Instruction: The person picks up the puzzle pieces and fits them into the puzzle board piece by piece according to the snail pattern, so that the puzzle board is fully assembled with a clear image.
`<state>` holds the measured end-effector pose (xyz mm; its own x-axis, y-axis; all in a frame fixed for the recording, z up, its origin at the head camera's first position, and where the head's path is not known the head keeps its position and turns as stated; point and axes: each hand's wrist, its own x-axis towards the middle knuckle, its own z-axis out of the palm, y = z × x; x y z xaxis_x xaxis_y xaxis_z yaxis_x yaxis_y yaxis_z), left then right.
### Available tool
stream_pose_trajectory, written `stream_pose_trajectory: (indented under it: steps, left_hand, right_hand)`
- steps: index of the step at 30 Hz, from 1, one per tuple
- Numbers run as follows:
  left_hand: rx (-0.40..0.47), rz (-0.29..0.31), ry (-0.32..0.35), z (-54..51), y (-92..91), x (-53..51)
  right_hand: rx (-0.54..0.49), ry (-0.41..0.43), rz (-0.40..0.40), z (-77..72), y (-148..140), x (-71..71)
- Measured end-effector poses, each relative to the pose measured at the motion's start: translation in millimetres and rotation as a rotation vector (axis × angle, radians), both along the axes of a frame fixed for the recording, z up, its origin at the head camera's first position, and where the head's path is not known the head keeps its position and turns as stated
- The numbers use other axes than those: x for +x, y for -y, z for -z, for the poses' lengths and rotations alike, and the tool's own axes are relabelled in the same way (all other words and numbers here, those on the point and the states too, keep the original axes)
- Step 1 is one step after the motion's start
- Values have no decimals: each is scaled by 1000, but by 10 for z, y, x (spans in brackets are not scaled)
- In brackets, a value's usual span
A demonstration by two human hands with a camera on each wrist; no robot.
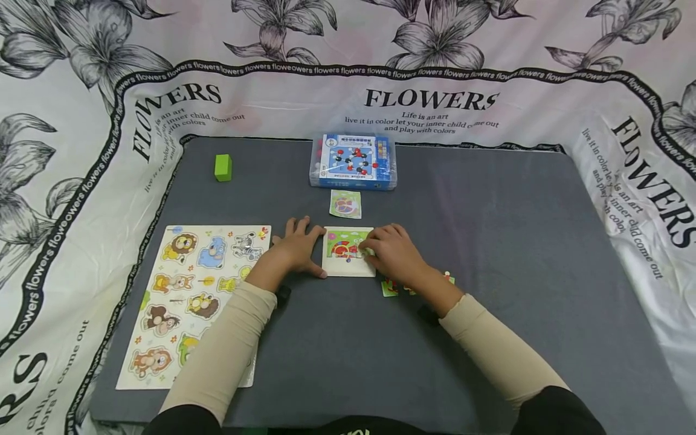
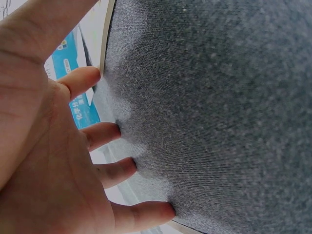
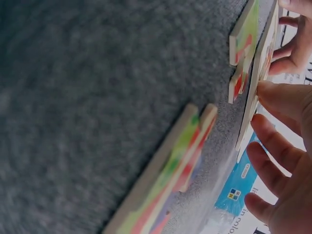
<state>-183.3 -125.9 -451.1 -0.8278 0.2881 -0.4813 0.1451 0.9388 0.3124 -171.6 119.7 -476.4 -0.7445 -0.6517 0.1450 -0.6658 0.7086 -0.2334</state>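
A small square puzzle board lies in the middle, its upper part filled with a green and red picture. My left hand is spread at its left side, thumb and index finger touching the edge; in the left wrist view the other fingertips of that hand rest on the cloth. My right hand pinches a small piece at the board's right side, mostly hidden by the fingers. Loose puzzle pieces lie under the right wrist, seen close up in the right wrist view as wooden-edged pieces.
A large animal puzzle board lies on the left, partly under the left sleeve. Behind the small board are a picture card and a clear plastic case with a blue label. A green block stands at the back left.
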Motion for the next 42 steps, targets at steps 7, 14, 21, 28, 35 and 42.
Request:
stream_pose_trajectory:
  steps: [7, 14, 21, 28, 35, 42]
  left_hand:
    - [-4, 1, -2, -12, 1, 2]
    - [-3, 2, 4, 10, 0, 5]
    - [8, 8, 8, 53, -8, 10]
    - [-2, 10, 7, 36, 12, -17]
    - [-15, 10, 18, 9, 18, -29]
    - [-10, 12, 17, 39, 9, -13]
  right_hand:
    - [24, 9, 24, 4, 23, -8]
    - [38, -16, -16, -8, 1, -5]
    - [28, 57, -1, -116, -110, 84]
    - [96, 129, -20, -186, -286, 225]
    - [135, 139, -50, -227, -381, 412]
    - [164, 133, -68, -174, -422, 527]
